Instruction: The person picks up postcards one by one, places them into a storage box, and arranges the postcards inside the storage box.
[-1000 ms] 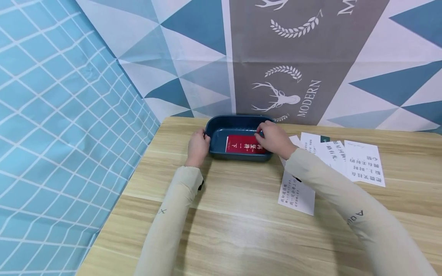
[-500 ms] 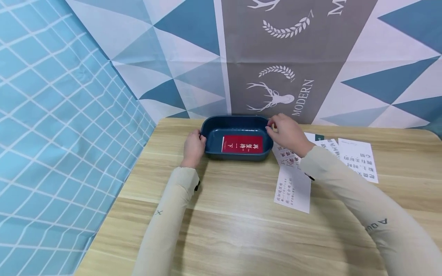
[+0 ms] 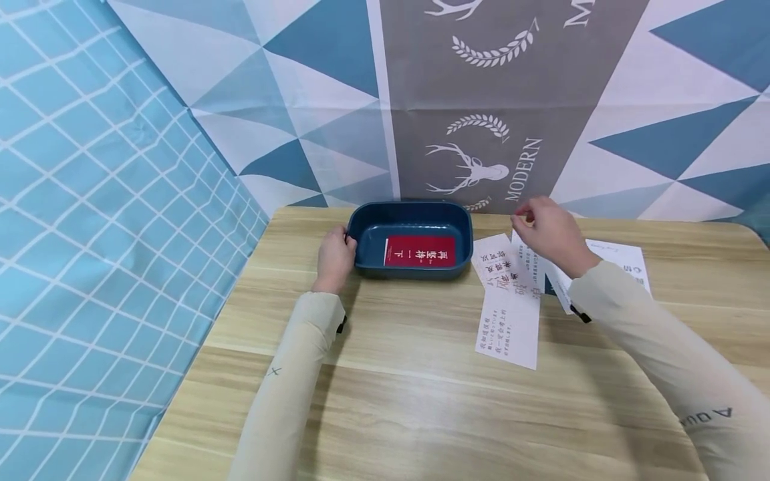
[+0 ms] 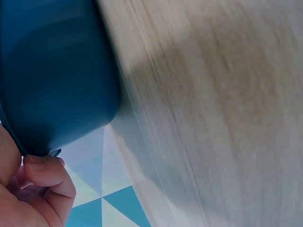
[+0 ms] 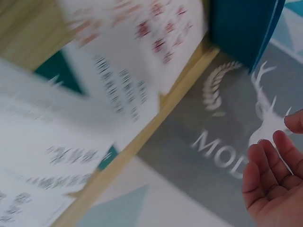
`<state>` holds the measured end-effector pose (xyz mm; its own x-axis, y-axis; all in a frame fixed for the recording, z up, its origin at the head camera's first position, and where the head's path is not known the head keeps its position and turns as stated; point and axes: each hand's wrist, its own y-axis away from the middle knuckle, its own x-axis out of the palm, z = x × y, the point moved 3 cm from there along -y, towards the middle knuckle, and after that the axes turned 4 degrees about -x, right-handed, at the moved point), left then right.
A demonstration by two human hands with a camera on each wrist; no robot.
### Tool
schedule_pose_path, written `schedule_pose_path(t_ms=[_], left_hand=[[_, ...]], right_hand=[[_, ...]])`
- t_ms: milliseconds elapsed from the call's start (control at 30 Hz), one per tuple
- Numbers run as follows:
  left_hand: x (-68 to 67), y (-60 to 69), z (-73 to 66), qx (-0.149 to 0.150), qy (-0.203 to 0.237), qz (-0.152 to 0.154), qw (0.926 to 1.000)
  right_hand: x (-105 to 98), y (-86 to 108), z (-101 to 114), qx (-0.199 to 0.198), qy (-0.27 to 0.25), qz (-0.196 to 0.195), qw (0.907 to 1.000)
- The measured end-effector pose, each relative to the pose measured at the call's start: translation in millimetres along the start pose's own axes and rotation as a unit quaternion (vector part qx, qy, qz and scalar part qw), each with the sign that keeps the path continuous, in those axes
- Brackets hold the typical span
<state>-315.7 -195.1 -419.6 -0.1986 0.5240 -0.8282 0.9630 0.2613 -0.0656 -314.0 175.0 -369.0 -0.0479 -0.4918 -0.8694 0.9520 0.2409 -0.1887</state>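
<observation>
Head view: left hand (image 3: pixel 335 257) on the blue tray (image 3: pixel 415 273), right hand (image 3: pixel 552 234) up above the white cards (image 3: pixel 508 327).

So the left one's pinching the tray's left end, thumb and fingers curled at the rim, while the right one's fingers are loosely bent with a gap to the thumb, nothing in them. Red card (image 3: pixel 420 251) lies flat inside the tray, printed side up. White printed cards overlap on the bench (image 3: pixel 397 401), just right of the tray, which sits near the patterned backdrop (image 3: pixel 337 60).
</observation>
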Motion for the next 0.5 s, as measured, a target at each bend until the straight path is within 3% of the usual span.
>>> schedule_pose_path(t_ms=[333, 500], left_hand=[[0.2, 0.3, -0.8, 0.004, 0.009, 0.003, 0.9999], [-0.7, 1.0, -0.9, -0.001, 0.003, 0.005, 1.0]], right_hand=[[-19.5, 30.6, -56.0, 0.098, -0.018, 0.006, 0.995], [-30.4, 45.4, -81.7, 0.123, -0.006, -0.013, 0.9923]])
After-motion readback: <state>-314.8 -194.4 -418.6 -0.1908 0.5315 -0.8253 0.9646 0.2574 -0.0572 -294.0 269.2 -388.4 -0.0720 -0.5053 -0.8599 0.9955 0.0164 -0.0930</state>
